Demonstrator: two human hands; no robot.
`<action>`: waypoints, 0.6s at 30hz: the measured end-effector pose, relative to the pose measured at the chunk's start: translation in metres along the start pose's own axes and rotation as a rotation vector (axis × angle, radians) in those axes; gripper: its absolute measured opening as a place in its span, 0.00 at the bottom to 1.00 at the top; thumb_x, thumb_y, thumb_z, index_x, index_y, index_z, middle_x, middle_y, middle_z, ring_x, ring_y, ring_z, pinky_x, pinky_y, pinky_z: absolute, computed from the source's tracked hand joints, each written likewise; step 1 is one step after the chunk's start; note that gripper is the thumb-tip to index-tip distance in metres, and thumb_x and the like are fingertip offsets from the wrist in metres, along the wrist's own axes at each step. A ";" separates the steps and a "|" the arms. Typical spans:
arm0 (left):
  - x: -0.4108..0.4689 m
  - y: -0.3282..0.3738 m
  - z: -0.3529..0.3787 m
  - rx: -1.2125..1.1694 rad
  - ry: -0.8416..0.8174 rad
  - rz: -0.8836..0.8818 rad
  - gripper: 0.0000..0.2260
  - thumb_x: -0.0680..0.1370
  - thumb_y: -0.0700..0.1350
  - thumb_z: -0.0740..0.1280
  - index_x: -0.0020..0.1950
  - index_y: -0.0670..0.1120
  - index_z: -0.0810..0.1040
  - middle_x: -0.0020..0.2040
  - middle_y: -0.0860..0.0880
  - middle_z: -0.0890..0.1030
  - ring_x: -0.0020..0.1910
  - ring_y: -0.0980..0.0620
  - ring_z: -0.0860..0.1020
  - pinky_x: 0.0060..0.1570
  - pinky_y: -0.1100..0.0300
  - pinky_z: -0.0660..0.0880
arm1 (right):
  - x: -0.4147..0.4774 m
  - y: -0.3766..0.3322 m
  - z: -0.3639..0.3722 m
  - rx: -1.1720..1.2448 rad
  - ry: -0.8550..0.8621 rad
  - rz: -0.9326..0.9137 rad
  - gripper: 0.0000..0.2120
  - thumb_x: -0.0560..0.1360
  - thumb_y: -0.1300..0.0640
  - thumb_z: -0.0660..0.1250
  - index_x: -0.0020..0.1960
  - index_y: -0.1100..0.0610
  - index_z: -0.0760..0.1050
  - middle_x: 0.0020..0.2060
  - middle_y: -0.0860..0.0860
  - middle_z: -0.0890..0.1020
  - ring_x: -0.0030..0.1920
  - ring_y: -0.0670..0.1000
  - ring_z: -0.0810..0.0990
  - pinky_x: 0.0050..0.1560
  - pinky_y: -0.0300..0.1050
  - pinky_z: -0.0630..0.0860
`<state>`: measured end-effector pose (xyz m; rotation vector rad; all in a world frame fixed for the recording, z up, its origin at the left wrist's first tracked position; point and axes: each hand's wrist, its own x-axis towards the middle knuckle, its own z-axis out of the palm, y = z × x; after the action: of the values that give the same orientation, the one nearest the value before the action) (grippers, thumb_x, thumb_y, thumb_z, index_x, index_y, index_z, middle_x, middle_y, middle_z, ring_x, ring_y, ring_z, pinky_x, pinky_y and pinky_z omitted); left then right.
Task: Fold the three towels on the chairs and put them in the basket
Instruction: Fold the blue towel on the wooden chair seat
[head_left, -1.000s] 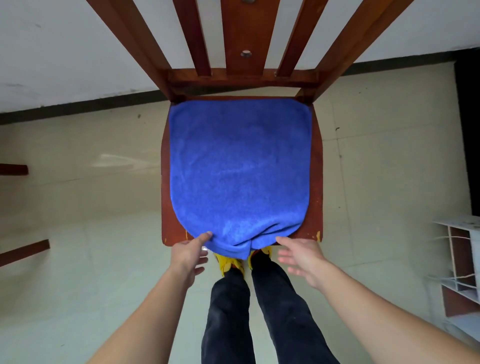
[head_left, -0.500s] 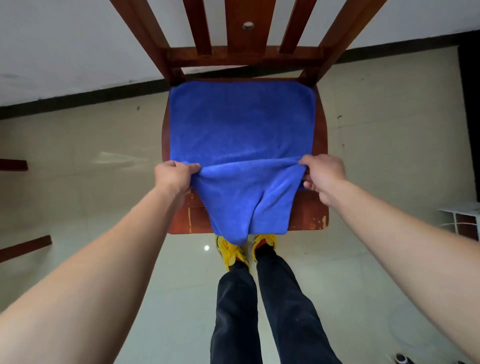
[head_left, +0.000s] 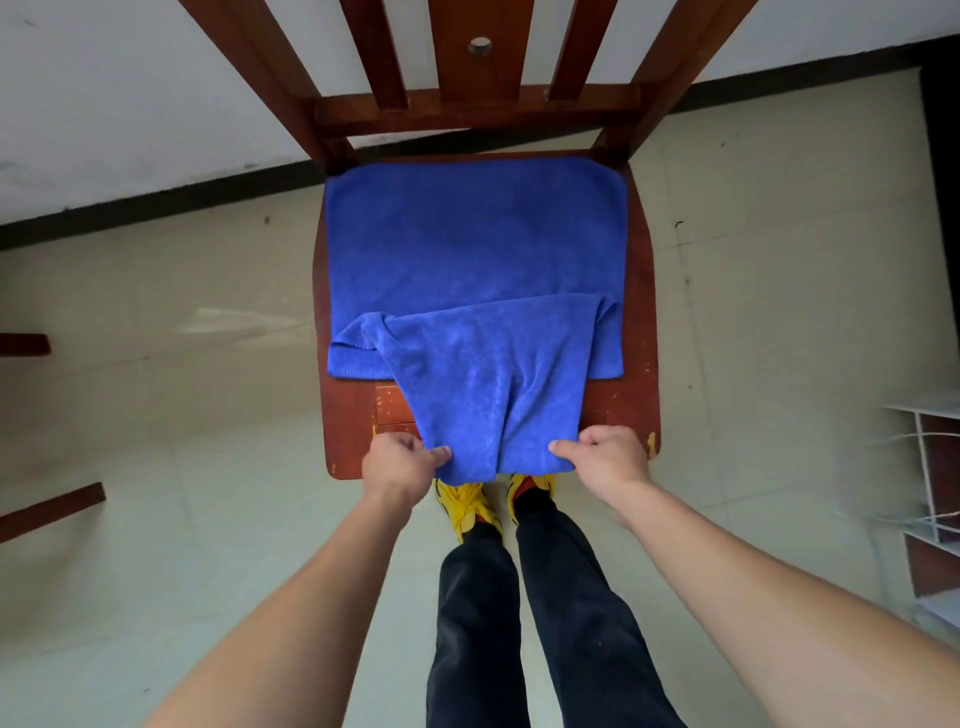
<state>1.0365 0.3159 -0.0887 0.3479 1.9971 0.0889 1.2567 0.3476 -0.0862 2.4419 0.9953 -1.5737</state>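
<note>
A blue towel (head_left: 475, 249) lies on the seat of a red-brown wooden chair (head_left: 350, 421). Its far part lies flat against the backrest. A loose flap (head_left: 488, 374) runs from a crease mid-seat down over the seat's front edge. My left hand (head_left: 400, 465) pinches the flap's left lower corner at the front edge. My right hand (head_left: 605, 457) pinches the right lower corner. The bare front strip of the seat shows on both sides of the flap. No basket is in view.
The chair's slatted backrest (head_left: 480, 67) rises at the top, in front of a white wall. My legs and yellow shoes (head_left: 465, 506) stand right below the seat. A white shelf unit (head_left: 935, 499) is at the right edge; dark wooden bars (head_left: 49, 512) jut in at the left.
Half a second ago both hands held the towel's edge lifted at mid-seat. They have moved back toward me to the seat's front edge and now grip the flap's lower corners.
</note>
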 end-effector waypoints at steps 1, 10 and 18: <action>-0.002 -0.001 0.002 -0.052 0.024 0.016 0.18 0.68 0.43 0.74 0.27 0.44 0.67 0.29 0.44 0.75 0.31 0.46 0.71 0.34 0.54 0.70 | -0.001 0.000 0.000 0.085 0.022 -0.016 0.21 0.65 0.56 0.73 0.26 0.54 0.62 0.24 0.50 0.62 0.28 0.51 0.60 0.30 0.42 0.59; -0.020 0.000 -0.020 -0.504 -0.034 0.001 0.14 0.70 0.42 0.71 0.32 0.45 0.66 0.33 0.47 0.71 0.36 0.47 0.69 0.40 0.54 0.69 | -0.010 -0.026 -0.036 0.623 -0.222 0.197 0.21 0.57 0.52 0.68 0.49 0.57 0.79 0.44 0.56 0.83 0.43 0.55 0.80 0.45 0.49 0.72; -0.036 0.001 -0.073 -0.240 -0.197 0.016 0.15 0.64 0.44 0.80 0.45 0.38 0.83 0.46 0.42 0.85 0.44 0.44 0.82 0.51 0.50 0.78 | -0.033 -0.038 -0.080 0.393 -0.527 0.089 0.17 0.70 0.60 0.74 0.57 0.61 0.79 0.51 0.57 0.85 0.53 0.56 0.84 0.54 0.50 0.78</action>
<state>0.9864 0.3134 -0.0251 0.2089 1.7662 0.2905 1.2902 0.3931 -0.0104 2.0275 0.5185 -2.3803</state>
